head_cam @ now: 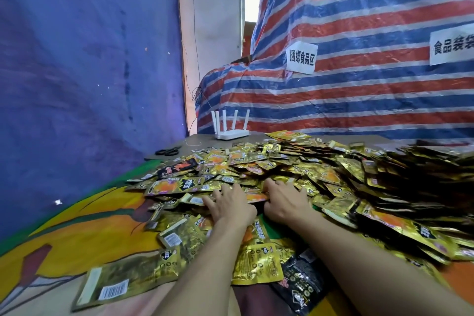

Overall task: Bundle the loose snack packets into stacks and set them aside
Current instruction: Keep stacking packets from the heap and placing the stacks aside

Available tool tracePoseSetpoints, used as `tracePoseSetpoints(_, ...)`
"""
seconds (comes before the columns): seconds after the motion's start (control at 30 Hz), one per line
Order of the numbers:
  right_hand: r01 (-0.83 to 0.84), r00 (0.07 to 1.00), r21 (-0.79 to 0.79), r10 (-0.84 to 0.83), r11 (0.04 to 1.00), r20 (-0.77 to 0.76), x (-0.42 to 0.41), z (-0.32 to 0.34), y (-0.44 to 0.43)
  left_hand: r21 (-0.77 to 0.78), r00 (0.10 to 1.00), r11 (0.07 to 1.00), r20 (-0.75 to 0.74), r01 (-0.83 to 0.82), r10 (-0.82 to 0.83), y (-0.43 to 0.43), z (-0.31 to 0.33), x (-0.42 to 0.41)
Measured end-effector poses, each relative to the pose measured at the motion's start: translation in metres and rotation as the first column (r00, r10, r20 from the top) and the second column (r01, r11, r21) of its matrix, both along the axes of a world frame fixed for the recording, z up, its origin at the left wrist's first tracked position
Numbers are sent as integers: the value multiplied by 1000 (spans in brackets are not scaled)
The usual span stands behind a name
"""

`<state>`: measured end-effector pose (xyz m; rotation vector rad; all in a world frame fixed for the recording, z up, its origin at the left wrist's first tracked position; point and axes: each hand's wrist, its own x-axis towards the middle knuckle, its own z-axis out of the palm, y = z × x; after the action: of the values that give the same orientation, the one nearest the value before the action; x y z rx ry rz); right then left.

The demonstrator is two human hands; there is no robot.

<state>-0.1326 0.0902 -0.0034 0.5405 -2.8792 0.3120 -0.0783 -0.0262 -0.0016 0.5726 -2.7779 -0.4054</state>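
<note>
Your left hand (230, 206) lay flat with fingers spread on the heap of gold snack packets (295, 169), which covered the patterned cloth (77, 226) ahead of you. Your right hand (284, 202) rested just beside it, fingertips buried among packets, so its grip couldn't be told. A white router (232, 133) stood beyond the heap.

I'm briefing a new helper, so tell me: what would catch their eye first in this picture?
First, the huge heap of gold snack packets sprawling from centre to the right edge, with the left hand and right hand resting on its near side. Behind it, a red, white and blue striped tarp fills the upper right. A white router with upright antennas stands just beyond the heap's far edge.
</note>
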Motion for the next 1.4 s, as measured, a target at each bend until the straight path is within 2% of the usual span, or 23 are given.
tracePoseSetpoints(0.07,7,999,44,-5,999,-54,2,-4,-1,31,999,999,-29,18,-17,-2,-1,-1)
tracePoseSetpoints(0.2,-57,983,1,56,998,-174,5,7,13,120,959,989,-279,89,-52,-8,1,0)
tracePoseSetpoints(0.3,-109,973,-74,91,991,-210,7,23,30,155,886,968,-451,196,-107,-6,5,0)
tracePoseSetpoints(0.37,-139,976,-136,112,981,-188,10,34,45,203,798,930,-588,305,-133,-4,8,-3)
tracePoseSetpoints(0.4,-159,976,-181,127,971,-175,11,39,52,273,737,877,-664,394,-124,-3,11,-5)
tracePoseSetpoints(0.43,-182,976,-248,145,951,-163,14,42,58,375,681,776,-726,507,-94,-1,14,-4)
tracePoseSetpoints(0.47,-210,974,-335,166,918,-154,17,45,64,487,644,612,-763,623,-48,2,19,-1)
tracePoseSetpoints(0.5,-238,970,-430,187,871,-158,21,47,69,581,642,422,-767,696,-3,5,23,2)
tracePoseSetpoints(0.53,-259,965,-518,198,815,-171,25,48,72,638,661,283,-750,716,19,8,25,2)
tracePoseSetpoints(0.57,-273,962,-590,204,760,-183,30,50,74,666,683,229,-731,710,6,10,25,1)
tracePoseSetpoints(0.6,-278,961,-647,209,710,-183,35,51,76,667,695,250,-718,702,-39,11,24,0)
tracePoseSetpoints(0.67,-276,957,-741,246,612,-153,45,52,79,608,689,355,-705,710,-170,12,19,0)
tracePoseSetpoints(0.7,-261,955,-783,269,565,-124,48,52,81,588,679,366,-703,722,-211,12,16,-1)
tracePoseSetpoints(0.77,-200,956,-854,286,480,-63,54,49,84,612,691,337,-689,716,-219,13,15,-1)
tracePoseSetpoints(0.93,-60,976,-971,216,230,-9,56,34,88,594,745,487,-634,640,-205,18,18,-3)
tracePoseSetpoints(1.03,-29,989,-983,150,179,-2,50,30,94,574,738,525,-653,629,-170,22,18,-2)
tracePoseSetpoints(1.13,0,995,-990,95,143,14,43,30,99,539,692,568,-718,622,-77,23,23,0)
tracePoseSetpoints(1.3,-9,1000,-988,8,156,-7,40,31,109,381,526,707,-850,596,14,24,29,8)
tracePoseSetpoints(1.4,59,997,-992,41,109,64,41,31,109,281,452,777,-892,564,-6,22,33,12)
